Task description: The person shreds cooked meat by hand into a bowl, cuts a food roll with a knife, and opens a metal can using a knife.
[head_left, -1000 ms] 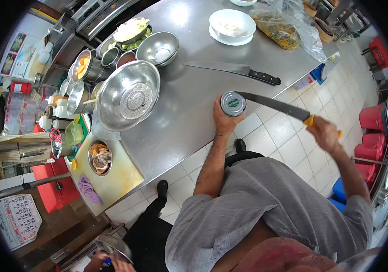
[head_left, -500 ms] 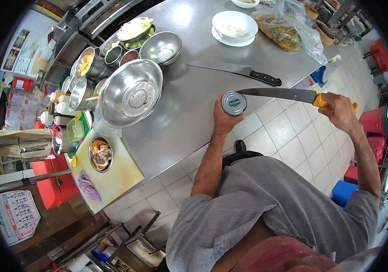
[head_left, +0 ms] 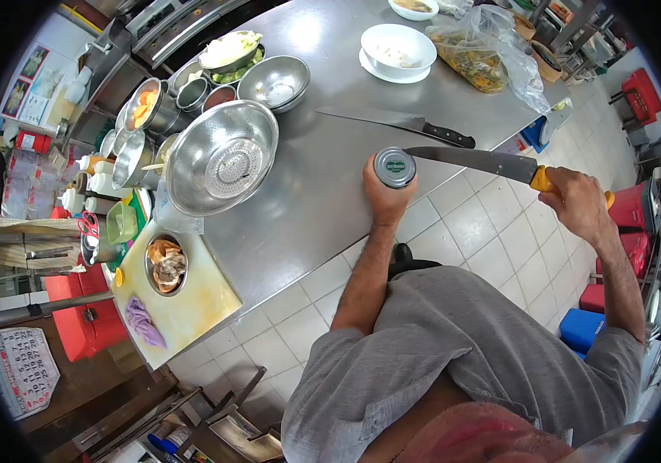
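A tin can (head_left: 395,168) with a silver lid and a green printed mark stands upright near the table's front edge. My left hand (head_left: 386,200) is wrapped round its side. The yellow handle of a large knife is gripped in my right hand (head_left: 580,202), out over the floor. The blade of this knife (head_left: 477,158) points left, and its tip meets the rim of the can's lid; whether it pierces the metal I cannot tell. Behind the can, a second knife (head_left: 442,134) with a black handle lies flat on the steel table (head_left: 307,201).
A perforated metal colander (head_left: 261,189) and steel bowls (head_left: 274,77) of cut vegetables fill the left. On a cutting board (head_left: 211,297) sit a bowl of meat (head_left: 167,265) and a purple cloth (head_left: 143,322). A white bowl (head_left: 398,50) and a plastic food bag (head_left: 473,58) stand at the back.
The view has shifted slightly. My left hand still holds the can and my right hand the knife, its tip staying at the lid's rim with little visible movement.
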Motion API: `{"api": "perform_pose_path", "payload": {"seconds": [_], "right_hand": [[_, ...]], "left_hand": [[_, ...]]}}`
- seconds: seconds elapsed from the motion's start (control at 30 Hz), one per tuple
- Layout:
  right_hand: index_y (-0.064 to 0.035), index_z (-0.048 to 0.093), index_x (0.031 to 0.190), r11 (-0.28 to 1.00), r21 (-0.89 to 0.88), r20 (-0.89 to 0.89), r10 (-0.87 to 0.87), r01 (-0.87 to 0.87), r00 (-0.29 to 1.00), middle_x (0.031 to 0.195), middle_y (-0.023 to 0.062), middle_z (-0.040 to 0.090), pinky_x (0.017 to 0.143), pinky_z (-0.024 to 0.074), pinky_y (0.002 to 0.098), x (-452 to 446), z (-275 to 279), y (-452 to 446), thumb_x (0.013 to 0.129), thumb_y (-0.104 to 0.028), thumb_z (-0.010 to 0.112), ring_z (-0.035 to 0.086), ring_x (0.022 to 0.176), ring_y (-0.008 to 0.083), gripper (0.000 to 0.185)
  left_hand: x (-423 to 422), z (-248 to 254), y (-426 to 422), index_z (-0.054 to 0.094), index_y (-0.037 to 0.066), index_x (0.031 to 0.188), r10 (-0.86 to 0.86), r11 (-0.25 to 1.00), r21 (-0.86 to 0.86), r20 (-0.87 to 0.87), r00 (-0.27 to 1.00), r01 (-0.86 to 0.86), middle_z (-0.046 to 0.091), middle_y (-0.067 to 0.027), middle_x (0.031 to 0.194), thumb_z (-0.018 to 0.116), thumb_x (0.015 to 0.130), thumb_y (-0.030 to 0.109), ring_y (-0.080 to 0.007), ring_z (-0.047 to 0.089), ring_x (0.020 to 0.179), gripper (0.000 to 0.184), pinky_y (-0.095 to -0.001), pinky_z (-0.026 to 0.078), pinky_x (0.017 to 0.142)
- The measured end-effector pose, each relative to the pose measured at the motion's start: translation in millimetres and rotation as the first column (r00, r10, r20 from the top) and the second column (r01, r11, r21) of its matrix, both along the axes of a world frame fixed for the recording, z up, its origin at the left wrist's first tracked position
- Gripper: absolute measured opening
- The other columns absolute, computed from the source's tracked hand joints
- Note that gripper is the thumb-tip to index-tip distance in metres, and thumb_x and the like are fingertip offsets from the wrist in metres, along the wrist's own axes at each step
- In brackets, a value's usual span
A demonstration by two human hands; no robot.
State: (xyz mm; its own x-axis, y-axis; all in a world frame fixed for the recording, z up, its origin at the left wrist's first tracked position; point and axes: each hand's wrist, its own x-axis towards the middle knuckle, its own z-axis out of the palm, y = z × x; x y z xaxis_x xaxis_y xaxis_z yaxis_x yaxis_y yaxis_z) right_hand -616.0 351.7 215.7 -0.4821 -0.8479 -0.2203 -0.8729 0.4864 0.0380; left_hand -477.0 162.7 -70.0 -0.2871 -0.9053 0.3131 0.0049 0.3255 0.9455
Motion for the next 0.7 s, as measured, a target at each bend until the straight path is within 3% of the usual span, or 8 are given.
{"api": "perform_pose_path", "payload": {"seconds": [0.03,0.17,0.27,0.57,0.7], "right_hand": [[-0.0007,0.058,0.086,1.0,-0.011,-0.057,-0.002,0.002,0.998,0.081,0.0145,0.063,0.068,0.0469,0.0402,5,2,-1,0.078,-0.019,0.066,0.061,0.076,0.0301,0.021],[-0.0004,0.059,0.089,0.977,0.149,0.14,-0.172,0.151,0.975,0.082,0.0163,0.063,0.077,0.0451,0.0418,-3,7,-2,0.076,-0.022,0.067,0.059,0.085,0.0317,0.027],[0.0002,0.06,0.091,0.963,0.179,0.166,-0.234,0.204,0.958,0.084,0.0178,0.062,0.081,0.0436,0.042,-1,13,-10,0.074,-0.024,0.068,0.058,0.089,0.0328,0.031],[-0.0005,0.062,0.103,0.97,0.242,0.072,-0.021,0.003,0.997,0.092,0.0183,0.063,0.084,0.0446,0.0387,-26,26,-63,0.071,-0.027,0.07,0.058,0.093,0.0324,0.042],[-0.0022,0.063,0.102,0.954,0.297,0.043,-0.055,0.04,0.998,0.091,0.0168,0.064,0.081,0.046,0.0384,-22,28,-67,0.071,-0.025,0.071,0.06,0.09,0.0311,0.04]], "left_hand": [[0,-1,-1,0.034,-0.001,0.124,0.001,1.0,0.002,-0.005,1.0,-0.001,0.05,-0.0143,0.114,0.081,0.056,0.014,-0.0252,0.051,0.106,0.084,-0.0361,0.041,0.092],[3,-3,-2,0.036,-0.002,0.122,-0.006,1.0,-0.019,-0.023,1.0,0.006,0.055,-0.0132,0.109,0.081,0.056,0.013,-0.024,0.056,0.1,0.082,-0.0341,0.045,0.087],[1,-4,-7,0.035,-0.001,0.122,-0.017,0.999,-0.037,-0.013,1.0,0.017,0.054,-0.0137,0.109,0.081,0.056,0.013,-0.0239,0.056,0.1,0.082,-0.0342,0.045,0.088],[7,-8,-7,0.035,0.0,0.122,-0.044,0.998,-0.034,0.029,0.999,0.045,0.055,-0.0135,0.107,0.082,0.055,0.015,-0.023,0.056,0.1,0.083,-0.0342,0.045,0.088],[10,-5,-11,0.036,0.0,0.122,-0.055,0.997,-0.052,0.025,0.998,0.056,0.057,-0.0123,0.106,0.082,0.055,0.015,-0.0218,0.057,0.098,0.083,-0.0333,0.046,0.087]]}}
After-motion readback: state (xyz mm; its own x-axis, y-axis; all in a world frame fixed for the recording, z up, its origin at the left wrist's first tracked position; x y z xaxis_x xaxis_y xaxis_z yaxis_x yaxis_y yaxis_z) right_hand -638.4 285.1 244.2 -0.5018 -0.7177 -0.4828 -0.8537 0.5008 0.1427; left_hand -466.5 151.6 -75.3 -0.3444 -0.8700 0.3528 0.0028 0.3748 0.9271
